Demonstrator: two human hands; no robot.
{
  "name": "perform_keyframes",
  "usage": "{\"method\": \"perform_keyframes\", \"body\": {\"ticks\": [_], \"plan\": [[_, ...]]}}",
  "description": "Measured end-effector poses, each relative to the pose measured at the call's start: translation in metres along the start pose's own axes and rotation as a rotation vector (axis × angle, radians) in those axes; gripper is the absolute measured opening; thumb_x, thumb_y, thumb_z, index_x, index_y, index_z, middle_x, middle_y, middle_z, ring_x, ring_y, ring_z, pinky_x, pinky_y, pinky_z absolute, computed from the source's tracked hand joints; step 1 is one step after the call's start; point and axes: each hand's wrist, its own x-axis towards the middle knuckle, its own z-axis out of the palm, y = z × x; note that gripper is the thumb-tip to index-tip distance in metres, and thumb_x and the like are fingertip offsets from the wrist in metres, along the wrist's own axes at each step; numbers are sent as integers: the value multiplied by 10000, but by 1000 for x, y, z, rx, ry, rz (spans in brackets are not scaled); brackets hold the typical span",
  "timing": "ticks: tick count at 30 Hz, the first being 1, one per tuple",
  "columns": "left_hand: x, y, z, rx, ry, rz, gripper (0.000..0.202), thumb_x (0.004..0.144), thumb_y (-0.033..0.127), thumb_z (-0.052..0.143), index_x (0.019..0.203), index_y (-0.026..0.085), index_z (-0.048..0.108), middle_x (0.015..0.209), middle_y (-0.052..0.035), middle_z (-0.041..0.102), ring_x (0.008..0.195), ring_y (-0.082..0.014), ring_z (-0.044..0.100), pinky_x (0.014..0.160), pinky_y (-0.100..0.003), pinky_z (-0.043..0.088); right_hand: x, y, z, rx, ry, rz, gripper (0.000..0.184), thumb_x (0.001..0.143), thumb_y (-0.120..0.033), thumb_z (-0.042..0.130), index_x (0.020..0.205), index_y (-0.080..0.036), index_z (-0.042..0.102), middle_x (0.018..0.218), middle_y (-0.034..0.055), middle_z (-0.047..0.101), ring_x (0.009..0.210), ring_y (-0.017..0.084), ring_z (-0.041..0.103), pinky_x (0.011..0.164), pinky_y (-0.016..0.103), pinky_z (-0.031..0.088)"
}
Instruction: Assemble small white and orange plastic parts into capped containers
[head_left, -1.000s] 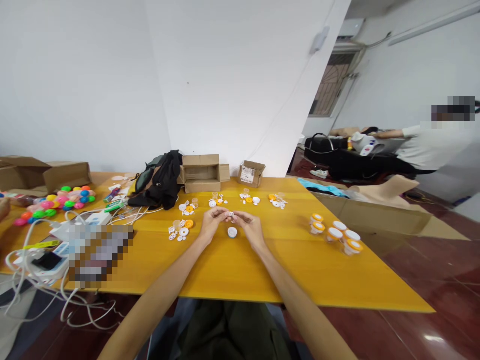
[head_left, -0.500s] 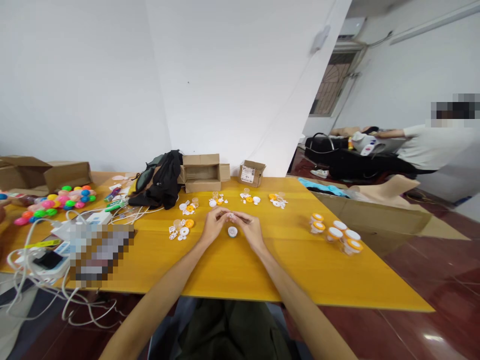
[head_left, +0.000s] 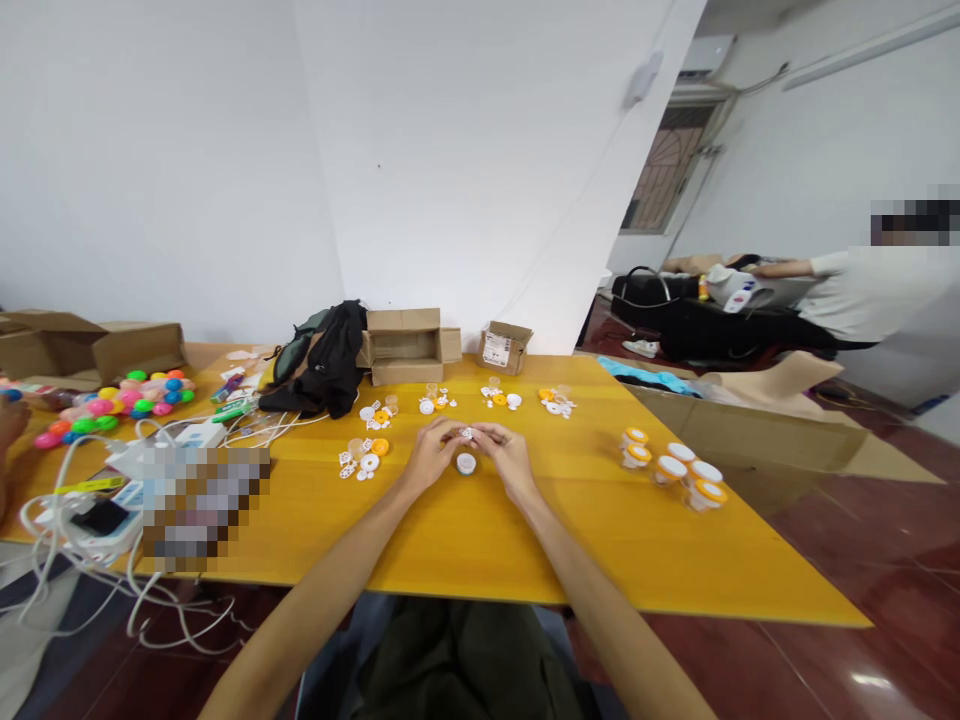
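Observation:
My left hand (head_left: 430, 453) and my right hand (head_left: 508, 456) meet over the middle of the yellow table (head_left: 525, 540). Both pinch one small white plastic part (head_left: 466, 434) between their fingertips. Just below the fingers a small white round cap (head_left: 466, 463) lies on the table. Left of my left hand lies a cluster of white and orange small parts (head_left: 364, 460). More such clusters (head_left: 495, 397) sit in a row farther back.
Several small jars with orange and white lids (head_left: 675, 466) stand to the right. Cardboard boxes (head_left: 405, 345), a black bag (head_left: 322, 365), coloured balls (head_left: 120, 400) and white cables (head_left: 82, 520) fill the left and back. A person in white (head_left: 877, 295) sits at far right.
My two hands have drawn a little closer together and dropped slightly toward the white cap, still pinching the small white part.

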Motion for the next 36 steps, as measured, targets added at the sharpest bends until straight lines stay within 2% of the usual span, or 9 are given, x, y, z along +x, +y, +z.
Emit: {"method": "perform_keyframes", "body": {"ticks": [8, 20, 29, 36], "plan": [[0, -1, 0, -27, 2, -30, 120, 833, 217, 606, 895, 197, 708, 899, -32, 737, 784, -166, 667, 781, -289, 536, 0, -1, -1, 22, 17, -10, 362, 529, -494, 829, 723, -200, 748, 753, 43, 763, 696, 216, 700, 773, 391, 575], [0, -3, 0, -52, 28, -5, 77, 823, 217, 635, 852, 188, 700, 827, -27, 738, 734, -160, 679, 728, -280, 550, 0, 0, -5, -68, -78, -75, 280, 597, -414, 800, 785, -213, 746, 828, 52, 771, 802, 236, 712, 830, 398, 552], [0, -2, 3, -93, 56, 1, 68, 792, 248, 661, 809, 183, 652, 769, -6, 689, 696, -137, 631, 701, -257, 523, -1, 5, -2, -192, -74, -243, 162, 704, -353, 689, 801, -226, 712, 800, 32, 750, 775, 203, 692, 763, 335, 553], [-1, 6, 0, -160, 7, -31, 167, 801, 340, 665, 816, 181, 615, 769, 0, 660, 710, -136, 627, 713, -259, 517, -6, -2, -4, -337, -94, -396, 177, 804, -356, 602, 802, -230, 726, 821, 46, 735, 767, 202, 669, 720, 316, 535]]}}
